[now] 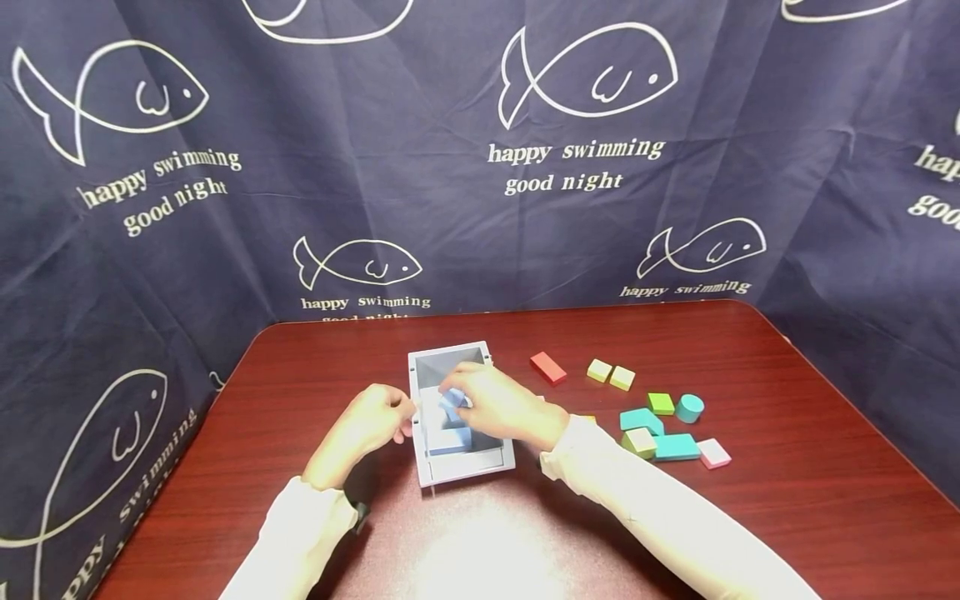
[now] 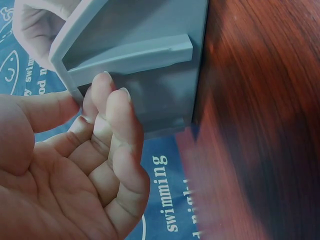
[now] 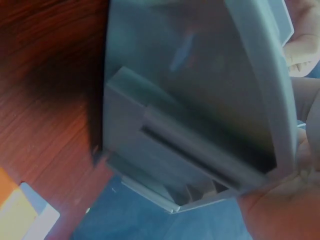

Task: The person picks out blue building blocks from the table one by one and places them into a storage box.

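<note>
A grey open-topped box [image 1: 467, 477] stands on the table in front of the person. My left hand [image 1: 378, 412] is at its left side; in the left wrist view the thumb and fingers [image 2: 125, 120] pinch the rim near a ridge on the outer wall. Reaching over the right wall, my right hand [image 1: 498, 404] pinches a blue block [image 1: 452, 397] inside the box. Another blue block [image 1: 450, 440] lies in the near part of the box. From the right wrist, the box wall [image 3: 200, 65] hides the right fingertips and the block.
To the right on the red-brown table [image 1: 787, 508] lie a red block [image 1: 549, 367], two pale yellow blocks [image 1: 611, 374], a green block [image 1: 661, 404], a teal cylinder [image 1: 689, 408], teal blocks [image 1: 677, 447] and a pink block [image 1: 715, 453]. A dark blue curtain [image 1: 465, 208] hangs behind.
</note>
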`<move>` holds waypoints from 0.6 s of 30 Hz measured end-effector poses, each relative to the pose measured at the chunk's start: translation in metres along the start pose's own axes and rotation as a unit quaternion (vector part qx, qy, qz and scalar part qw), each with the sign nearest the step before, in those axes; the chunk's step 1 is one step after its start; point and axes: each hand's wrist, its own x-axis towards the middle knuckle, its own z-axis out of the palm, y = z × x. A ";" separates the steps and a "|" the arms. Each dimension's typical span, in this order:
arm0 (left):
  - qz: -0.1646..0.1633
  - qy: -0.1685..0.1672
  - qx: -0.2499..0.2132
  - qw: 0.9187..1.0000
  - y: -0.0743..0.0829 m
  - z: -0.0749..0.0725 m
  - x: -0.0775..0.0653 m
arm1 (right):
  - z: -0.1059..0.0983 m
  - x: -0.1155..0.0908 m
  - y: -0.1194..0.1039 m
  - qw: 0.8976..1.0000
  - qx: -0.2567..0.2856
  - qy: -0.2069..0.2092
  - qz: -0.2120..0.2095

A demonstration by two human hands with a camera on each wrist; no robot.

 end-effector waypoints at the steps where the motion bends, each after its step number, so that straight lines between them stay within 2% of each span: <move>1: 0.001 0.000 0.000 1.000 0.000 0.000 0.000 | 0.001 0.000 0.000 1.000 -0.003 -0.003 -0.002; 13: 0.004 0.004 0.004 1.000 -0.001 0.000 0.001 | 0.007 0.004 -0.001 0.997 -0.048 -0.060 -0.009; 18: 0.005 0.005 0.006 1.000 -0.001 0.000 0.000 | 0.006 0.004 -0.003 0.995 -0.044 -0.091 -0.002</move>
